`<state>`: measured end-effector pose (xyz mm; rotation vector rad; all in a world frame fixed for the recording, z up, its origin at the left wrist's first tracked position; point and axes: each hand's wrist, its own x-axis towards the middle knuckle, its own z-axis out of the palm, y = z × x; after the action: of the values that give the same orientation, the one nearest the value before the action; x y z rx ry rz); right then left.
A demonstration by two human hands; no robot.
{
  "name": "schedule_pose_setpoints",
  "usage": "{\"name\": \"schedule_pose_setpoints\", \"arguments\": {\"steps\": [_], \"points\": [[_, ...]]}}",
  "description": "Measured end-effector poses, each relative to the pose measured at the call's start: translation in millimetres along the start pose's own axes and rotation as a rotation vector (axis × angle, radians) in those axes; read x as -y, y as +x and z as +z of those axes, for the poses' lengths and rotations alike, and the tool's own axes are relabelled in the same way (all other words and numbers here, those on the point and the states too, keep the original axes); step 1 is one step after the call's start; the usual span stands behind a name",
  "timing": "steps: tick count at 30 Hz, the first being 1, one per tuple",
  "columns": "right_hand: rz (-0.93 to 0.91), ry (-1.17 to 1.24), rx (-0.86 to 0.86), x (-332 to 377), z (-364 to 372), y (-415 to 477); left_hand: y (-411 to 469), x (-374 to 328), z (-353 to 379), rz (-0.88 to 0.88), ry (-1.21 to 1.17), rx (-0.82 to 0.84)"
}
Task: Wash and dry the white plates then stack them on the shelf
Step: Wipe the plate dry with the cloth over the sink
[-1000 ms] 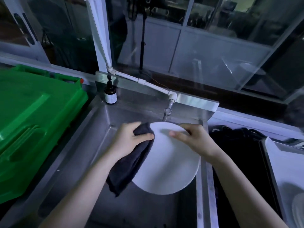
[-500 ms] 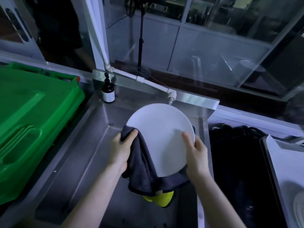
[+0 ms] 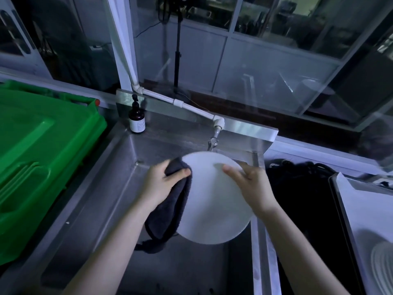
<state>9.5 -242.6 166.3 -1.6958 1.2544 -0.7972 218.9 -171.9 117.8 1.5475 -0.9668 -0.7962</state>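
Observation:
A round white plate point(image 3: 212, 205) is held over the steel sink point(image 3: 110, 188), just below the tap point(image 3: 213, 142). My left hand point(image 3: 163, 184) grips a dark grey cloth point(image 3: 168, 216) against the plate's left edge; the cloth hangs down past the rim. My right hand point(image 3: 248, 186) holds the plate's upper right edge, fingers spread over its face. More white plates point(image 3: 382, 265) lie stacked at the far right edge, partly cut off.
A big green plastic bin point(image 3: 42, 158) stands left of the sink. A dark soap pump bottle point(image 3: 137, 119) sits on the sink's back left corner. A black basin point(image 3: 302, 209) lies right of the sink, then a tray point(image 3: 348, 209). Windows rise behind.
The plate came down from a raised position to lie lower under the tap. My right hand shifted from the lower right rim to the upper right; my left hand with the cloth moved up.

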Motion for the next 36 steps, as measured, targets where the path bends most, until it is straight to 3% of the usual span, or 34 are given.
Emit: {"name": "schedule_pose_setpoints", "arguments": {"steps": [3, 5, 8, 11, 14, 16, 19, 22, 25, 27, 32, 36], "points": [[0.278, 0.425, -0.349, -8.7, 26.1, -16.2, -14.3, 17.9, 14.8, -0.315, -0.306, -0.284], [0.338, 0.476, -0.392, -14.5, 38.8, -23.8, -23.1, 25.6, 21.2, -0.409, -0.402, -0.358], [0.226, 0.358, -0.190, -16.8, 28.9, -23.9, -23.9, 26.6, 11.1, -0.381, -0.391, -0.322], [0.070, 0.202, 0.063, -4.6, -2.7, -8.4, -18.9, 16.2, -2.2, -0.207, -0.212, -0.208], [-0.047, -0.097, 0.310, 15.5, -10.8, 6.2, -10.9, -8.7, -7.6, 0.074, 0.052, 0.054], [-0.172, -0.310, 0.359, 21.6, -1.3, 5.0, -8.0, -21.7, -5.8, 0.190, 0.192, 0.214], [-0.273, -0.302, 0.241, 17.0, 6.8, -3.0, -6.3, -25.1, -6.6, 0.187, 0.216, 0.251], [-0.079, -0.098, -0.003, 8.7, 3.0, -7.1, -7.9, -10.8, -10.4, 0.042, 0.019, 0.051], [0.173, 0.352, -0.336, 0.1, 19.8, -17.8, -14.3, 4.1, 1.8, -0.237, -0.294, -0.229], [0.244, 0.472, -0.407, -7.1, 32.6, -24.4, -17.2, 9.2, 9.0, -0.342, -0.432, -0.318], [0.056, 0.202, -0.153, -4.2, 5.3, -17.5, -18.0, -1.4, -1.6, -0.182, -0.273, -0.199], [-0.068, -0.049, 0.122, 17.4, -21.1, -4.4, -12.0, -28.7, -9.3, 0.076, -0.020, 0.024]]}}
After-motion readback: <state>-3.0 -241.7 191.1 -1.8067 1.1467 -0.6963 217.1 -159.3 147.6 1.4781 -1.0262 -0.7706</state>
